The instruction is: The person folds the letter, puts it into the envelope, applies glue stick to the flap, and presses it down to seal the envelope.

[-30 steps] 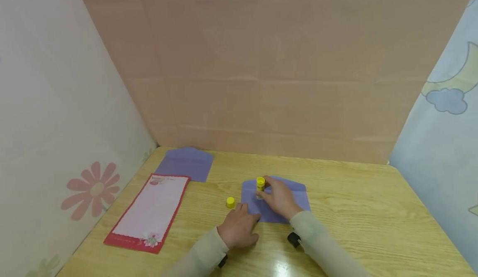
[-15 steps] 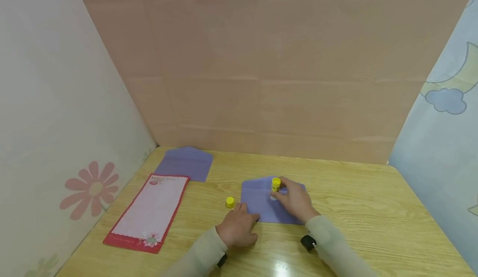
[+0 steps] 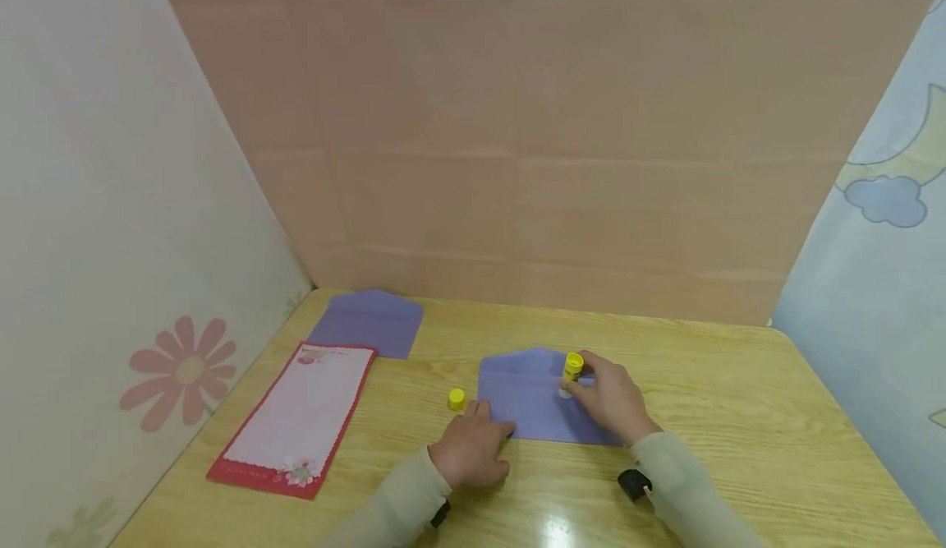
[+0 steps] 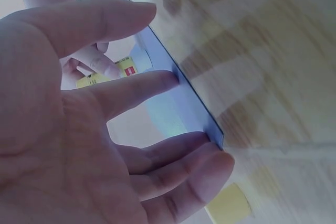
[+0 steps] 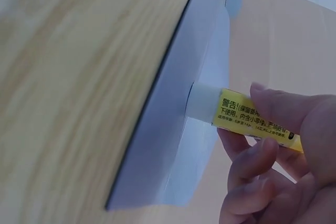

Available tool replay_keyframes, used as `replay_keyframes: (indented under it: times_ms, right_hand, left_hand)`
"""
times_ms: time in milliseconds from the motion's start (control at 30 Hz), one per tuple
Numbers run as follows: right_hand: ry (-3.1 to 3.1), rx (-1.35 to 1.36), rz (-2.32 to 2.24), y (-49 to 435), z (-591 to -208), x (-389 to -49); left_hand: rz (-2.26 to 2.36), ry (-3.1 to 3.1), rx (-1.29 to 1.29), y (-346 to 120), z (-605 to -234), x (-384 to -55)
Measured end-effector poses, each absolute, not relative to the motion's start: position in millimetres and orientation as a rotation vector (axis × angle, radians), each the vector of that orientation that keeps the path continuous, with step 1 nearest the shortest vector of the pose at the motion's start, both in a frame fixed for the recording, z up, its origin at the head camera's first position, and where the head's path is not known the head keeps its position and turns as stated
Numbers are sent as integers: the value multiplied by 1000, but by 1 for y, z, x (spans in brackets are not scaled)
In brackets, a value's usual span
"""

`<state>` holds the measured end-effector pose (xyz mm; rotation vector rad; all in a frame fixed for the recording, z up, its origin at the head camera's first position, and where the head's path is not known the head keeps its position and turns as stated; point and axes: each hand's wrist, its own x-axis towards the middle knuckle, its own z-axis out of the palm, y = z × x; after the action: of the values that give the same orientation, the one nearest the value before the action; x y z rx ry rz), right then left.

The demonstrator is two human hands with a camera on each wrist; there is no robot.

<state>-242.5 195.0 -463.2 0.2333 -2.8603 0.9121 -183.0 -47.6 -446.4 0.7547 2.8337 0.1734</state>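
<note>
Head view: we see the right hand (image 3: 612, 400) pinching a yellow glue stick (image 3: 572, 367) upright, tip down on the purple envelope (image 3: 528, 404), which lies flat near the middle of the table (image 3: 739, 425), a bit toward the front edge. The stick's long axis stands roughly perpendicular to the paper, touching close to the fold line under the flap, toward the envelope's right end. The envelope's long axis runs left-right, parallel w/ the table's front edge, so most of the fold line stretches away to the left of the stick. Left hand (image 3: 469, 449) rests w/ fingers straight, fingertips pressing the envelope's front-left corner; it grips nothing. It's nearer the yellow cap (image 3: 456, 399), which sits on the table just off the envelope's left edge. Right wrist view shows what the head view can't: the white glue tip (image 5: 202, 102) bare and in contact w/ the paper, thumb and fingers curled round the printed barrel. Left wrist view shows the left fingers (image 4: 142, 85) spread flat on the corner, cap (image 4: 228, 205) just beside. Far-left corner of the table: a second purple envelope (image 3: 367, 324); near the left edge, a red-bordered letter sheet (image 3: 296, 416).
</note>
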Motion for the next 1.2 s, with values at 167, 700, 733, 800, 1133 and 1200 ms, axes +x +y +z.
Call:
replay_keyframes:
  times_ms: [167,700,733,800,1133,1200]
  right_hand:
    - [-2850,234,902,198,-460,-240]
    - [-2798,292,1063,167,-468,-244]
    - [-2797,301,1056,165,-468,-244]
    - [-2811,312,1024,163,-468,-244]
    - [-2872,214,891,187,-461,-239]
    - [-2885,189,884,194,-459,-239]
  left_hand:
    - [168,2841,762,-48,-447,-182]
    - [164,2798,800,-48,-441,-183]
    - [162,2798,803,-48,-441,-184]
    - [158,2800,808,-49,-441,-184]
    - [175,2811,816,-50,-444,-183]
    - [181,2813,817,-50,-443,-183]
